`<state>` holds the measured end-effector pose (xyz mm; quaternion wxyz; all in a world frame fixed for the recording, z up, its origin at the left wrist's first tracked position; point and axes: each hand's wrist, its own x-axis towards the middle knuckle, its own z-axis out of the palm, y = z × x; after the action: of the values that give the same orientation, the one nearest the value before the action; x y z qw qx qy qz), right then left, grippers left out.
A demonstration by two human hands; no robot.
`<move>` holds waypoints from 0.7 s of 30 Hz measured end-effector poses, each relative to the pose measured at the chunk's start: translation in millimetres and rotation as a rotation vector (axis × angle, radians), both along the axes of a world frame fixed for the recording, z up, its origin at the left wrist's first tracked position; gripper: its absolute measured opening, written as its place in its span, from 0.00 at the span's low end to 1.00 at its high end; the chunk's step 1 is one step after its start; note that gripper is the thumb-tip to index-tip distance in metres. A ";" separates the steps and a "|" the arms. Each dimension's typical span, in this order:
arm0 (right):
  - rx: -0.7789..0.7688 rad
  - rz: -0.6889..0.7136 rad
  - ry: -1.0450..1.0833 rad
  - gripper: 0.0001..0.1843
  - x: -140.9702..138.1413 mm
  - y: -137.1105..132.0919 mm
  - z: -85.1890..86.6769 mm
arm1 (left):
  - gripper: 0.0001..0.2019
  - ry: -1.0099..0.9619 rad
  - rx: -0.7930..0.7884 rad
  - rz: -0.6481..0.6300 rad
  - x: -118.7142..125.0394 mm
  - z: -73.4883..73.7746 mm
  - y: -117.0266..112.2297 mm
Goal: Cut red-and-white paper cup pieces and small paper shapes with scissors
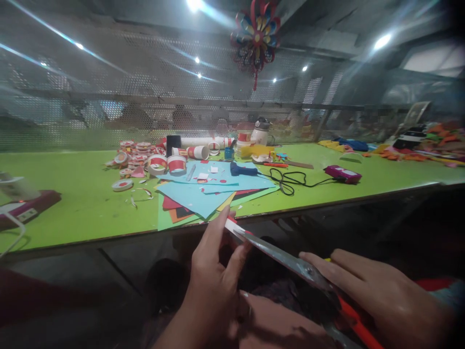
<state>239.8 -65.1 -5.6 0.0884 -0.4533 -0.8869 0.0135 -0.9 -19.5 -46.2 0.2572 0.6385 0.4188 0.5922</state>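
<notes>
**Below the table edge: a pinch on paper, a fist on scissors**

Nearest the camera, under the table's front edge, the left hand (214,291) rises with its fingers drawn close. Thumb and forefinger are pinched narrow on a small white-and-red paper strip (232,227). The strip touches the tip of the scissors (286,259), whose long blades slant down to the right. The blades read as one line, so whether they are parted cannot be told. The right hand (378,295) is wrapped over the orange handle end, its forefinger stretched along the metal.

Beyond the hands, the green table (83,203) carries a fan of coloured paper sheets (203,191), blue on top, lying at the near edge. Just behind them lies a blue glue gun (243,169). Its black cable (290,182) loops toward a pink box (342,174) to the right. Left of the sheets sits a cluster of red-and-white cups and rolls (145,157). A white bottle (260,131) stands further back, against the mesh screen (109,97). High above hangs a paper pinwheel (256,36).
</notes>
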 end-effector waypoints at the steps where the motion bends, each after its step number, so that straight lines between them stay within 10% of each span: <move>1: 0.011 0.005 -0.007 0.30 -0.2 0.2 -0.4 | 0.27 -0.003 -0.002 0.000 0.2 -0.2 0.0; 21: 0.196 0.052 -0.023 0.31 2.4 0.9 -3.7 | 0.27 0.085 0.065 0.046 -2.9 0.4 0.8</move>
<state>242.2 -64.2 -9.3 0.1218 -0.4193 -0.8964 -0.0759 -3.8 -18.8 -45.8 0.2045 0.6613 0.4242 0.5838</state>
